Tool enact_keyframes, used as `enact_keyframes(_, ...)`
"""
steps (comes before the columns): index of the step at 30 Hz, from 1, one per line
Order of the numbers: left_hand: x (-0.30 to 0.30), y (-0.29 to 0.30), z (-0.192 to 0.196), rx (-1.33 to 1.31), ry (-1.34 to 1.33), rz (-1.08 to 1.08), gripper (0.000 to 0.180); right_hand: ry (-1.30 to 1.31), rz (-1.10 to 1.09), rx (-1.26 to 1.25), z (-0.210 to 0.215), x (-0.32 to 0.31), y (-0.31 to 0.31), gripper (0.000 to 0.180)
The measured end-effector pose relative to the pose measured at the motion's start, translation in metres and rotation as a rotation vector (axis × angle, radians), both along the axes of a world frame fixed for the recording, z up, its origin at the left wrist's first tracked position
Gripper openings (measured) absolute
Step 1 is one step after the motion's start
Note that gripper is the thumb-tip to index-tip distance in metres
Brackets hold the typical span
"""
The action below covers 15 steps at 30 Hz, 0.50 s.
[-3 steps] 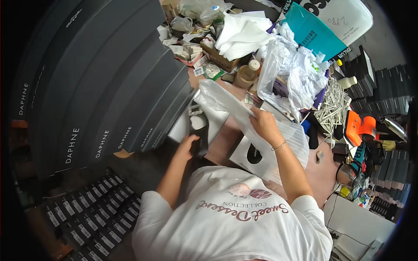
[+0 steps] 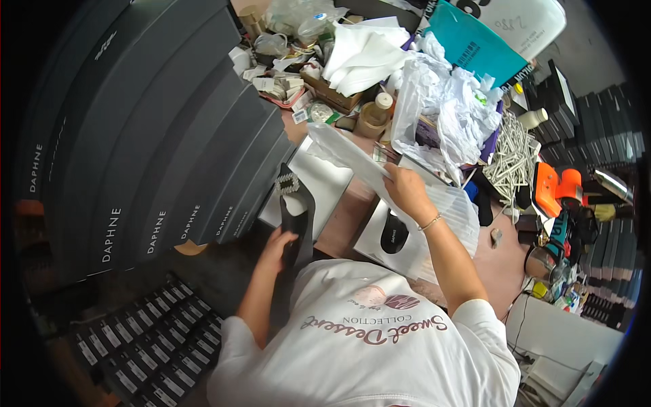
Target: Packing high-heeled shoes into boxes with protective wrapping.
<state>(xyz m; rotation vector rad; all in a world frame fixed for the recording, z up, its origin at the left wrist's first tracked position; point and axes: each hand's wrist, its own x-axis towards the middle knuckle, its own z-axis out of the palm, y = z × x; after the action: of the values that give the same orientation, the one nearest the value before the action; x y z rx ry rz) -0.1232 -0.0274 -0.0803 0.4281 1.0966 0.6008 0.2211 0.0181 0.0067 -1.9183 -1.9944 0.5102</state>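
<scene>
My left hand (image 2: 277, 248) is closed round a black shoe (image 2: 298, 227) with a square, sparkling buckle at its far end. Behind that shoe lies a white open box part (image 2: 330, 182). Between the fingers of my right hand (image 2: 405, 194) is a thin translucent wrapping sheet (image 2: 358, 160), which stretches away to the far left and also hangs down on the right. Partly beneath the sheet is a white box (image 2: 369, 234), and a black shoe-shaped piece (image 2: 393, 233) shows in it.
Tall stacks of dark shoeboxes (image 2: 156, 136) line the left side. Crumpled white paper (image 2: 441, 102), a lidded jar (image 2: 373, 119) and a heap of thin white sticks (image 2: 512, 159) crowd the table's far side. An orange tape dispenser (image 2: 546, 190) stands at the right.
My left hand has moved left and slightly nearer with the shoe, turning it so its buckle shows more plainly. My right hand keeps its hold on the sheet. The whole view has shifted slightly.
</scene>
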Motion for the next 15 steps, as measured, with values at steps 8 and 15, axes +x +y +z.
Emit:
enact_keyframes(8,0.054,0.01,0.102,0.012,-0.24,-0.554,0.076,0.173,0.239,0.003,0.006,-0.053,-0.039,0.025)
enact_keyframes(15,0.127,-0.014,0.036,0.053,-0.126,-0.253,0.043,0.488,0.162,-0.055,0.04,-0.041,-0.089,0.025)
